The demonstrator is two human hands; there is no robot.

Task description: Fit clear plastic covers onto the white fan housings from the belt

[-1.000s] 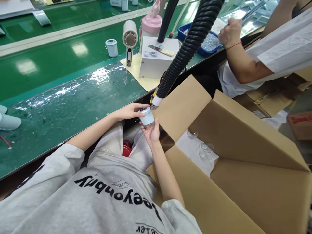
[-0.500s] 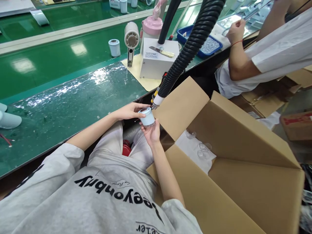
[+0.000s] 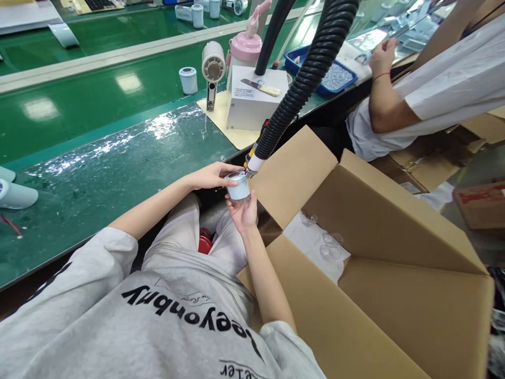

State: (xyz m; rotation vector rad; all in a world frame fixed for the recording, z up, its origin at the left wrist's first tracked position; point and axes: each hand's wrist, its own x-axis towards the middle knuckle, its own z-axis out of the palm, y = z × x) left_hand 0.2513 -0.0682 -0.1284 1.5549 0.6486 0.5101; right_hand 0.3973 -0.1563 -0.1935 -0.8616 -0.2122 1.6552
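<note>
Between my two hands is a light blue cylindrical housing with a clear rim at its lower end and a dark round opening on top. My left hand grips its upper side, thumb across the front. From below, my right hand cups the lower end, fingers wrapped round it. The white-tipped nozzle of a black ribbed hose hangs right beside the housing's top edge; whether the two touch I cannot tell.
To my right stands an open cardboard box with clear round pieces inside. A grey-white machine box with a knife on top, a handheld fan and a blue tray sit ahead. A co-worker's arm is at the right.
Both hands keep hold of the housing, which has tilted slightly more upright. The similar blue cup-shaped part on the green belt has shifted slightly to the right.
</note>
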